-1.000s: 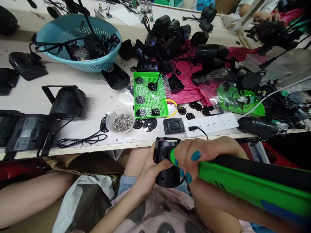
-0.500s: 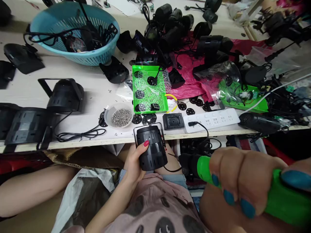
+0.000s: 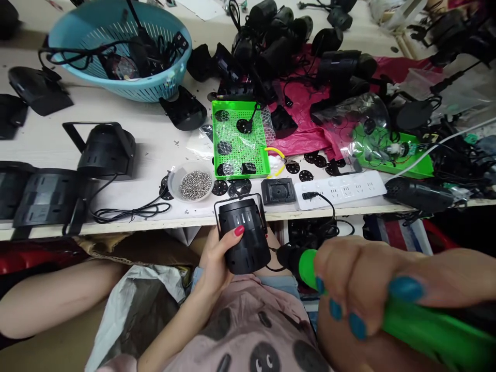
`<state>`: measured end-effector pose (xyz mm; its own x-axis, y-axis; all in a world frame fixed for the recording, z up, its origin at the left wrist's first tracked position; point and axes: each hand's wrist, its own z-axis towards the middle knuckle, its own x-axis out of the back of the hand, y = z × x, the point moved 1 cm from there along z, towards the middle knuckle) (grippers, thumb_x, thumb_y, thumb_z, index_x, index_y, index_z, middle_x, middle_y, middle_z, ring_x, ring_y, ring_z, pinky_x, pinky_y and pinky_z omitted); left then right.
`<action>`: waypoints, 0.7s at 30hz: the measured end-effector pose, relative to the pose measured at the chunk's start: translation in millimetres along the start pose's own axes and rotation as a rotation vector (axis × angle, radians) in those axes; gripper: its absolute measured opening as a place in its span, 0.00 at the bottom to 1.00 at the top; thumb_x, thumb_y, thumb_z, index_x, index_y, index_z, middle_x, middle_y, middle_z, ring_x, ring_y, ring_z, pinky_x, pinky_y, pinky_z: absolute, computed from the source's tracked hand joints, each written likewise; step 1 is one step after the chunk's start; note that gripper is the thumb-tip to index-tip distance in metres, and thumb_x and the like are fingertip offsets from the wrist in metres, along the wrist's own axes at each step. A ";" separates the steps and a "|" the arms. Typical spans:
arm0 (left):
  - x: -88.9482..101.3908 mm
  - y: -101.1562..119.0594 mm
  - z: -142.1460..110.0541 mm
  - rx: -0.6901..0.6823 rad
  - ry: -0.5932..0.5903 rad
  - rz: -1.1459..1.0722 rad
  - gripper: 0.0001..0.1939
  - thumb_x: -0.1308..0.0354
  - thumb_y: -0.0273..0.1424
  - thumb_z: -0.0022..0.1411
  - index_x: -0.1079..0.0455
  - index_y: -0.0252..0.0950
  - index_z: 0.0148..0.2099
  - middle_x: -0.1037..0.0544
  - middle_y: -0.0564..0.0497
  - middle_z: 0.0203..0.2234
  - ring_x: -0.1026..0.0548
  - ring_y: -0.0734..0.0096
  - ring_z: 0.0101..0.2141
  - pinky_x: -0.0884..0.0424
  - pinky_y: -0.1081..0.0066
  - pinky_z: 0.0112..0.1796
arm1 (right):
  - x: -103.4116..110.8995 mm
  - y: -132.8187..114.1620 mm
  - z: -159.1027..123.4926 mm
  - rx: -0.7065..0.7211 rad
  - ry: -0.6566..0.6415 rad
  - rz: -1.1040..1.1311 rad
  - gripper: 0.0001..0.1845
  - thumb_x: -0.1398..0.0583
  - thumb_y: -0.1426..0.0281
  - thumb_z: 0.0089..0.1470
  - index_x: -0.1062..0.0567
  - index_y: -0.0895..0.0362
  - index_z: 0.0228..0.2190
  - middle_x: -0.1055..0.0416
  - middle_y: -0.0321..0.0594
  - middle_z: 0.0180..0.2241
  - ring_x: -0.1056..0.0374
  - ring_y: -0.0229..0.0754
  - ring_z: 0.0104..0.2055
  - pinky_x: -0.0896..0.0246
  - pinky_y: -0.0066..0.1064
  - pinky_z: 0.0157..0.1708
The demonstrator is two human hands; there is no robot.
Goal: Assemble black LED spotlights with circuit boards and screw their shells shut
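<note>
My left hand, with red nails, wraps round a black cylindrical lamp housing above my lap. The housing has slots and a thin U-shaped bracket. My right hand, with blue nails, grips a green and black electric screwdriver. Its bit points left at the housing's right side, close to it; I cannot tell whether they touch. Ahead of the housing, on the table edge, a round bowl holds small metal screws.
A blue basket with cables stands back left. Beyond the housing are a green tray, black discs, a small black block and a white power strip. Several black lamp housings and a pink plastic sheet cover parts of the table.
My right hand has moved left with the screwdriver, bringing its bit closer to the housing. My left hand still holds the lamp housing, nearly in place.
</note>
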<state>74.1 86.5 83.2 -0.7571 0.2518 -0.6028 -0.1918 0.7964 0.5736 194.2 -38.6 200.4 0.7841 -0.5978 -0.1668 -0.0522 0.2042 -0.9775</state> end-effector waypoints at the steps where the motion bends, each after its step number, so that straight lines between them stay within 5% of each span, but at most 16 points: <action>1: -0.8 -0.6 -0.9 -0.019 0.006 0.021 0.25 0.30 0.35 0.48 0.23 0.33 0.50 0.16 0.45 0.34 0.18 0.52 0.37 0.20 0.60 0.40 | -4.9 -0.7 3.6 -0.001 0.002 0.002 0.14 0.31 0.53 0.50 0.23 0.48 0.30 0.32 0.34 0.18 0.32 0.41 0.22 0.32 0.38 0.28; 7: -10.6 -5.2 -4.4 0.020 0.086 0.050 0.32 0.28 0.34 0.47 0.27 0.35 0.55 0.17 0.48 0.35 0.19 0.59 0.33 0.21 0.65 0.35 | -17.7 7.7 11.5 0.002 0.010 -0.014 0.17 0.28 0.54 0.45 0.23 0.49 0.33 0.29 0.37 0.22 0.29 0.46 0.27 0.30 0.41 0.30; 14: -11.4 -6.4 4.6 0.123 0.046 0.053 0.30 0.29 0.35 0.48 0.27 0.32 0.54 0.17 0.46 0.34 0.18 0.57 0.34 0.21 0.63 0.36 | -23.0 17.9 5.5 0.130 0.163 0.020 0.01 0.34 0.69 0.56 0.21 0.52 0.33 0.34 0.32 0.16 0.35 0.40 0.21 0.35 0.36 0.26; 21: -17.6 -10.0 -1.1 0.009 0.069 0.083 0.33 0.28 0.33 0.48 0.30 0.35 0.57 0.19 0.47 0.36 0.19 0.60 0.34 0.21 0.65 0.35 | -22.5 14.7 4.7 0.052 0.251 0.069 0.04 0.35 0.68 0.57 0.21 0.52 0.30 0.32 0.33 0.17 0.36 0.38 0.20 0.38 0.35 0.25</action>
<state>88.6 73.5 88.7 -0.8115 0.2788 -0.5136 -0.1213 0.7794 0.6146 178.6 -18.6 190.4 0.6017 -0.7533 -0.2656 -0.0633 0.2865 -0.9560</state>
